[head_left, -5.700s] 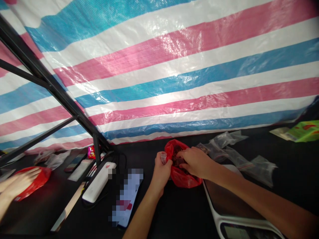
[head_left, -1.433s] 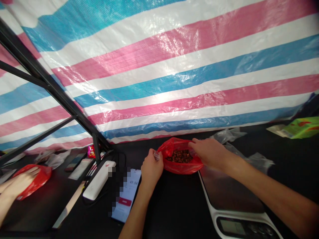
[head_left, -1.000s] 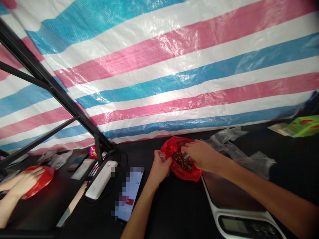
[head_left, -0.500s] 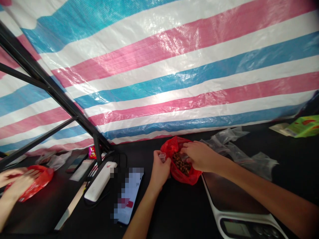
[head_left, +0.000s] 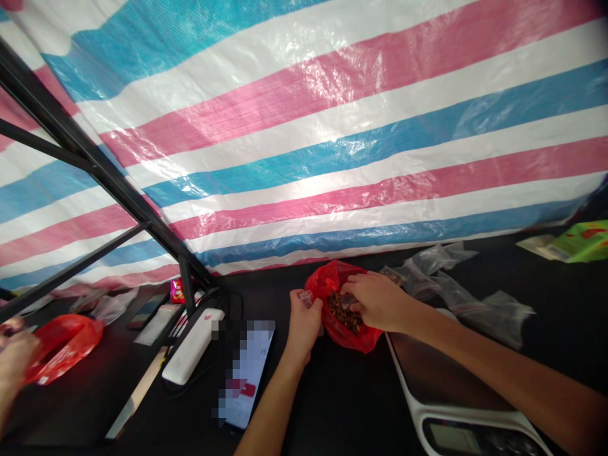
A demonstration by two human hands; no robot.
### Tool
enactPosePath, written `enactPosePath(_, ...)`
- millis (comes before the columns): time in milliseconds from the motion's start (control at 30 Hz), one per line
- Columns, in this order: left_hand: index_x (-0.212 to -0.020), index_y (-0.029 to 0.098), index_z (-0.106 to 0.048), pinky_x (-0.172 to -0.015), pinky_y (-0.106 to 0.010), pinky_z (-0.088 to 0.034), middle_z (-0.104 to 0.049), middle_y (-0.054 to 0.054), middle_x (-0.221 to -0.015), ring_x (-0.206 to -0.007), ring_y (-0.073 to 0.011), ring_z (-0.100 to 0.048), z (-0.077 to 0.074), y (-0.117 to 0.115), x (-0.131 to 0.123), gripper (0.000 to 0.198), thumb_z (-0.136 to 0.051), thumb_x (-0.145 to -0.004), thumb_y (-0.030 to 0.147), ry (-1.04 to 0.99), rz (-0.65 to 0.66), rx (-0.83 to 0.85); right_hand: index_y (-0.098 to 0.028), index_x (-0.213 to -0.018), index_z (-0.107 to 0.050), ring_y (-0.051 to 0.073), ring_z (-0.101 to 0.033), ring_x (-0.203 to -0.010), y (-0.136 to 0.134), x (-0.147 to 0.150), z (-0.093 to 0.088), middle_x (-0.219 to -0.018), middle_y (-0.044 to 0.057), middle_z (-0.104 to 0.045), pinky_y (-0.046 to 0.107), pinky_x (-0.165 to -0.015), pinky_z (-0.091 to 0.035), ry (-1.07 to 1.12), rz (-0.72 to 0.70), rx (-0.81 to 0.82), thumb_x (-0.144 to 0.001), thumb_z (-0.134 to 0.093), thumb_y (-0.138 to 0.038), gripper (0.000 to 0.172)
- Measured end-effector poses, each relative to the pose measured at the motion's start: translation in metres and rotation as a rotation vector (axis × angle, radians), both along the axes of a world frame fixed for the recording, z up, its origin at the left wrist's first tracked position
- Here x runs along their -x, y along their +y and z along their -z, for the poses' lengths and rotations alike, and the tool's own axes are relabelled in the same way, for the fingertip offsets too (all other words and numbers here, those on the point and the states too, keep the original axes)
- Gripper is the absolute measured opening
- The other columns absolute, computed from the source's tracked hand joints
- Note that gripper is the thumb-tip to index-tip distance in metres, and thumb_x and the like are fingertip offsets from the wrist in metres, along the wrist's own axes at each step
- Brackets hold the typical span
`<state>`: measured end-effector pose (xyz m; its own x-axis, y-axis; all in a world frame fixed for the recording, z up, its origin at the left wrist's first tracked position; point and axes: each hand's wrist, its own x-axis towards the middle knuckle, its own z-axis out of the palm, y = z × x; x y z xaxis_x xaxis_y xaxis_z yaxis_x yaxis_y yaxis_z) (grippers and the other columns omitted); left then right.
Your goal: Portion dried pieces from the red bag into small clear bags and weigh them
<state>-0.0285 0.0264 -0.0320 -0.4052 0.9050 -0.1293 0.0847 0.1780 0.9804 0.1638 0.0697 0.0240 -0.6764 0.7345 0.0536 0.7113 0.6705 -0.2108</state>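
From the head view, the left hand (head_left: 303, 326) is closed, pinching a small clear plastic piece (head_left: 306, 299) beside a red plastic bag (head_left: 344, 339). The bag stands open near the far edge of the black table (head_left: 342, 405), just beyond a digital scale (head_left: 441, 396). The right hand (head_left: 380, 302) curls its fingers together in the bag's mouth, above brown pieces (head_left: 339, 311)

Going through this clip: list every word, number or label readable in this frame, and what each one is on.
Pixelated phone screen: mostly obscured; one small figure, possibly "95", uncertain.
Grey display of the white digital scale: too dark and cut off to read.
Bright green printed packet: markings too small to read.
Nothing else is legible.
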Motion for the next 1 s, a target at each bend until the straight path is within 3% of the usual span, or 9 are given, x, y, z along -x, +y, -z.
enactPosePath(233,-0.106,0.021,-0.048,-0.066,-0.024,-0.047,-0.059,0.004,-0.078,-0.066,-0.0125,-0.058,0.000,-0.001,-0.002,0.037,-0.069,-0.076,0.019,-0.080,-0.026,-0.038,-0.017,-0.113,-0.073,0.034,-0.066,-0.117,-0.005,-0.001,-0.004,-0.121,0.015,-0.073,0.045,-0.101,-0.048,-0.042,-0.028,0.005,-0.082,-0.071,-0.019,0.032)
enactPosePath(433,-0.104,0.020,-0.052,-0.066,-0.025,-0.049,-0.062,0.003,-0.079,-0.069,-0.0129,-0.061,0.000,-0.002,-0.003,0.035,-0.069,-0.073,0.019,-0.232,-0.035,-0.038,-0.016,-0.108,-0.073,0.033,-0.069,-0.110,-0.006,0.001,-0.007,-0.113,0.013,-0.075,0.043,-0.096,-0.050,-0.014,-0.001,0.030,-0.075,-0.069,-0.014,0.033)
enactPosePath(633,-0.102,0.019,-0.055,-0.063,-0.024,-0.050,-0.065,0.002,-0.081,-0.067,-0.0133,-0.063,-0.006,-0.003,-0.004,0.038,-0.073,-0.068,0.020,-0.380,-0.032,-0.007,-0.017,-0.110,-0.074,0.032,-0.070,-0.109,-0.011,0.006,-0.005,-0.113,0.012,-0.077,0.040,-0.094,-0.050,0.013,-0.002,0.051,-0.079,-0.069,-0.016,0.032)
enactPosePath(833,-0.101,0.020,-0.054,-0.064,-0.024,-0.049,-0.063,0.004,-0.076,-0.067,-0.0130,-0.062,-0.006,-0.004,-0.004,0.038,-0.074,-0.069,0.019,-0.360,-0.008,-0.027,-0.020,-0.114,-0.075,0.032,-0.072,-0.109,-0.013,0.008,-0.005,-0.114,0.011,-0.079,0.039,-0.094,-0.050,0.018,0.005,0.059,-0.083,-0.071,-0.021,0.032)
enactPosePath(1000,-0.100,0.021,-0.053,-0.065,-0.022,-0.047,-0.063,0.004,-0.077,-0.067,-0.0113,-0.060,-0.007,-0.003,-0.003,0.041,-0.082,-0.074,0.032,-0.327,0.064,-0.121,-0.023,-0.111,-0.077,0.033,-0.075,-0.103,-0.012,0.007,-0.006,-0.109,0.010,-0.081,0.040,-0.091,-0.050,0.027,0.052,0.064,-0.085,-0.070,-0.024,0.027)
